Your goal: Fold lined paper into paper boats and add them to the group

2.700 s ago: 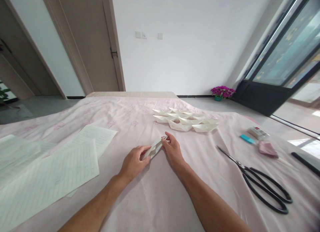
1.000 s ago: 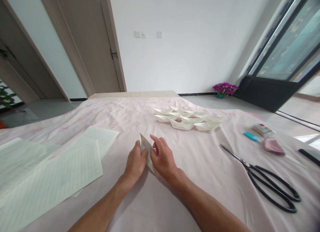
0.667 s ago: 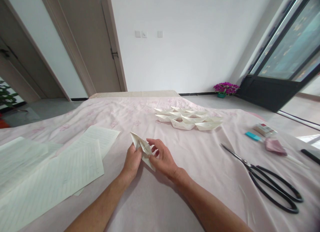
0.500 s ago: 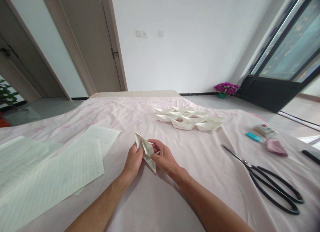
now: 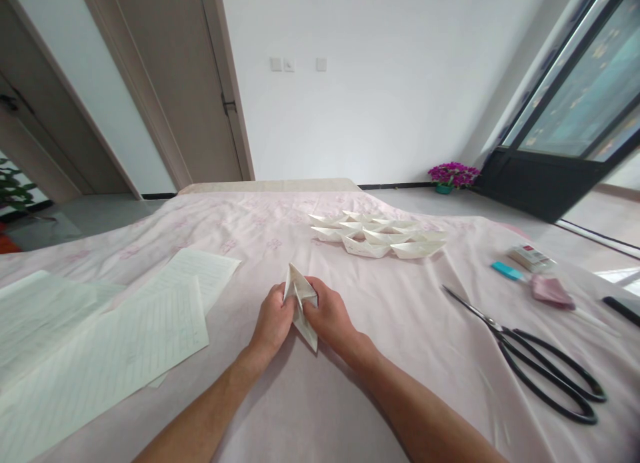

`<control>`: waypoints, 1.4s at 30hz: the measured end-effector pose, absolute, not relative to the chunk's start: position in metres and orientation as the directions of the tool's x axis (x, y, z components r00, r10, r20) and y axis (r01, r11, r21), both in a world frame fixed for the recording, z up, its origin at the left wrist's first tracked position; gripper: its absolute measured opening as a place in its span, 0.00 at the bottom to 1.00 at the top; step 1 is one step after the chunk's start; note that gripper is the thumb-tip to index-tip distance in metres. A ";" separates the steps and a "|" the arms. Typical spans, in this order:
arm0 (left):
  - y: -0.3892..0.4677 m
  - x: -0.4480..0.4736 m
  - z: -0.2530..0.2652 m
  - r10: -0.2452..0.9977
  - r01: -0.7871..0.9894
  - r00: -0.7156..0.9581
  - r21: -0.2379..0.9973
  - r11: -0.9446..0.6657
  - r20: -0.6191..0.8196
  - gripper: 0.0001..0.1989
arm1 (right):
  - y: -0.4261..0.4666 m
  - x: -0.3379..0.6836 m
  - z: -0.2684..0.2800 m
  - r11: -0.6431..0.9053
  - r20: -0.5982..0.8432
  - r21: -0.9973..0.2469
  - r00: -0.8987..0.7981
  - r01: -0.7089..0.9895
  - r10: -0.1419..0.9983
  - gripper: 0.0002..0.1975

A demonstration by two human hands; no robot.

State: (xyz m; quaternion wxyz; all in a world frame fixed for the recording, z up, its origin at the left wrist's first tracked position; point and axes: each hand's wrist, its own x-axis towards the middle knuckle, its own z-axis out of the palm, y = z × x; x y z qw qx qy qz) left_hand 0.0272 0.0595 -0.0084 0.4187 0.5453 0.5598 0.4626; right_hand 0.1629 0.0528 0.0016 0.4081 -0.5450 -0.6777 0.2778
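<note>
A folded paper boat (image 5: 301, 291) is held between my two hands, just above the pink sheet. My left hand (image 5: 273, 320) grips its left side, thumb pressed on the inner fold. On the other side my right hand (image 5: 331, 314) is closed on the paper, its thumb inside and its fingers hidden behind. One pointed end faces away from me and the other points down toward me. Beyond the hands, several finished paper boats (image 5: 367, 247) stand in close rows on the sheet.
Lined paper sheets (image 5: 135, 336) lie spread at the left. Black-handled scissors (image 5: 495, 326) rest at the right, blades pointing away to the left. Near them are a blue object (image 5: 507, 270), a small box (image 5: 531, 257), a pink cloth item (image 5: 550, 291) and a dark object (image 5: 623, 311).
My right hand has closed from a loose touch into a grip on the boat's right side. The boat has turned slightly and shifted a little to the right.
</note>
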 end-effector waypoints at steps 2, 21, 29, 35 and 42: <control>0.060 0.027 -0.010 0.997 0.237 -0.048 0.970 -0.052 0.065 0.08 | 0.052 0.162 0.003 0.254 0.259 -0.803 -0.068 0.539 0.964 0.22; 0.060 0.028 -0.008 0.998 0.216 -0.033 0.975 -0.051 0.060 0.09 | 0.059 0.165 -0.006 0.127 0.122 -0.868 -0.041 0.481 0.992 0.27; 0.056 0.028 0.012 0.998 -0.074 0.041 0.996 0.048 -0.045 0.18 | 0.060 0.167 -0.005 0.124 0.118 -0.899 -0.041 0.420 0.992 0.25; 0.059 0.019 0.010 0.971 -0.289 0.236 0.952 0.101 -0.031 0.19 | 0.058 0.167 0.002 0.177 0.178 -0.943 -0.023 0.281 0.984 0.15; 0.057 0.020 0.012 0.979 -0.375 0.196 0.919 0.119 -0.047 0.20 | 0.047 0.170 0.011 0.391 0.398 -0.856 -0.051 0.339 0.916 0.18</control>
